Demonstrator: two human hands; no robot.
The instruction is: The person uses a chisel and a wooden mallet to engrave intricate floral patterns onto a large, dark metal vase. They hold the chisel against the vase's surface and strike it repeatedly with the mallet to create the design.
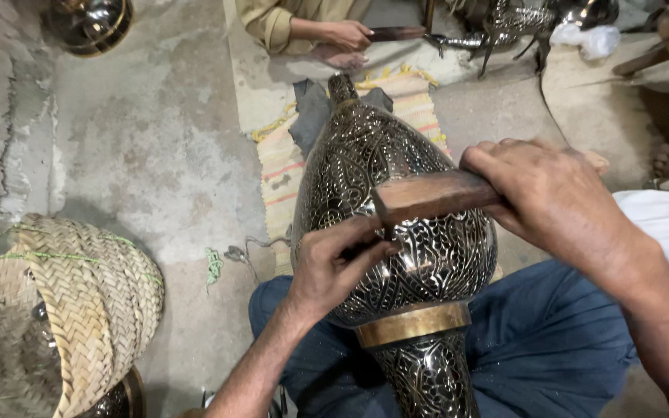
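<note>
A large bulb-shaped metal vessel (381, 162), dark with fine engraved patterns and a brass band (412, 323), lies across my lap, neck pointing away. My left hand (334, 263) rests on its belly, fingers pinched around a small chisel whose tip touches the surface. My right hand (551, 197) grips a wooden mallet (427, 197), whose head hovers just over the chisel and my left fingers.
A woven straw basket (71, 302) sits at the lower left. A striped cloth (288, 162) lies under the vessel on the concrete floor. Another person's hand (342, 32) works with a tool at the top, beside more metalware (512, 23). A round brass pot (90, 23) stands top left.
</note>
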